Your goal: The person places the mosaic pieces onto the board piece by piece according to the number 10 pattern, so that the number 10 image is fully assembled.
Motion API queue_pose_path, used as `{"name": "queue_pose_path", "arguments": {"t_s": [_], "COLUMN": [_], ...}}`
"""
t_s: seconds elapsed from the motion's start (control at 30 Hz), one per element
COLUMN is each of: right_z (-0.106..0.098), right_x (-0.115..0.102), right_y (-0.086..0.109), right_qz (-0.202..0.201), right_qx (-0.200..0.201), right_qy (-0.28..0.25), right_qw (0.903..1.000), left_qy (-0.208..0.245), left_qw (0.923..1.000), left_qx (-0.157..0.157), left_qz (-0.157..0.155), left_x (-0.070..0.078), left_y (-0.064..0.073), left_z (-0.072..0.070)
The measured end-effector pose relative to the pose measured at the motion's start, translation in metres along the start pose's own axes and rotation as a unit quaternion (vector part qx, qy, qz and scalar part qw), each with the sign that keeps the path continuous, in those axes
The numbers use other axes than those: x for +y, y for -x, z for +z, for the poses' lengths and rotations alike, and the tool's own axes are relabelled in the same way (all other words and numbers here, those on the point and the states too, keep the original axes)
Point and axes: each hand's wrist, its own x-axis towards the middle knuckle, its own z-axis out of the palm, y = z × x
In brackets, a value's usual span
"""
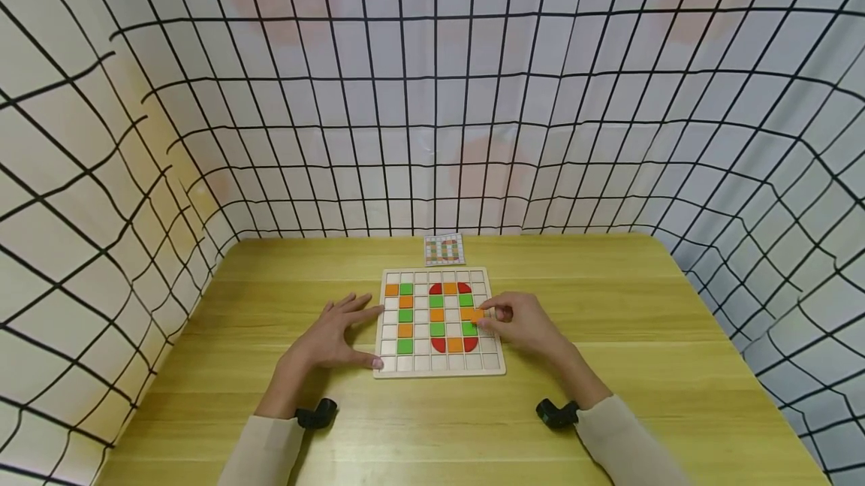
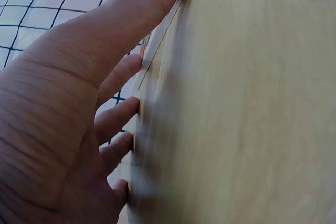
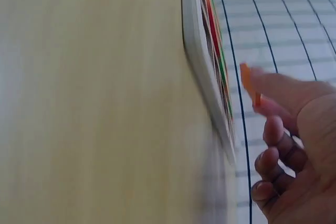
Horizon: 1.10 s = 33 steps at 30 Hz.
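Note:
A pale square-grid board [image 1: 446,363] lies on the table, set with green, orange and red tiles. On its left, orange and green squares form a hooked column; on its right, squares with red rounded corners [image 1: 438,345] form a ring. My right hand [image 1: 527,323] pinches an orange tile [image 3: 245,78] between thumb and fingers above the board's right side. In the head view this tile [image 1: 478,315] overlaps the ring's right column. My left hand [image 1: 331,339] has its fingers spread along the board's left edge, the thumb touching the near-left corner.
Beyond the board lies a small card [image 1: 444,249] printed with a similar tile pattern. The wooden table [image 1: 601,283] is backed and flanked by white walls with black grid netting [image 1: 432,103]. Each wrist bears a black device [image 1: 557,415].

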Motion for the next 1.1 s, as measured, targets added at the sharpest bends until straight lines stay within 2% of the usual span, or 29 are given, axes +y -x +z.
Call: {"name": "queue_pose_path", "arguments": {"t_s": [0.1, 0.3, 0.43, 0.63, 0.8, 1.1], "right_z": [0.016, 0.047, 0.067, 0.091, 0.105, 0.115], "right_x": [-0.01, -0.032, -0.049, -0.067, -0.077, -0.087], "right_y": [-0.006, -0.015, -0.018, -0.023, -0.025, -0.025], "right_qz": [-0.011, -0.067, -0.089, -0.1, -0.109, -0.085], "right_qx": [0.003, -0.011, -0.016, -0.037, -0.035, -0.05], "right_qy": [-0.009, -0.022, -0.016, -0.003, 0.013, 0.048], "right_qw": [0.9999, 0.9974, 0.9958, 0.9943, 0.9933, 0.9939], "left_qy": [-0.001, -0.002, -0.003, -0.006, -0.004, -0.006], "left_qw": [1.0, 1.0, 1.0, 1.0, 1.0, 0.9999], "left_qx": [-0.001, -0.003, -0.003, -0.003, -0.005, -0.008], "left_qz": [0.0, -0.004, -0.005, -0.007, -0.005, -0.008], "left_x": [0.0, 0.0, 0.001, 0.0, 0.001, 0.0], "left_y": [0.0, 0.0, -0.001, -0.001, -0.001, -0.001], "left_z": [0.0, -0.001, -0.001, -0.001, -0.001, -0.002]}}
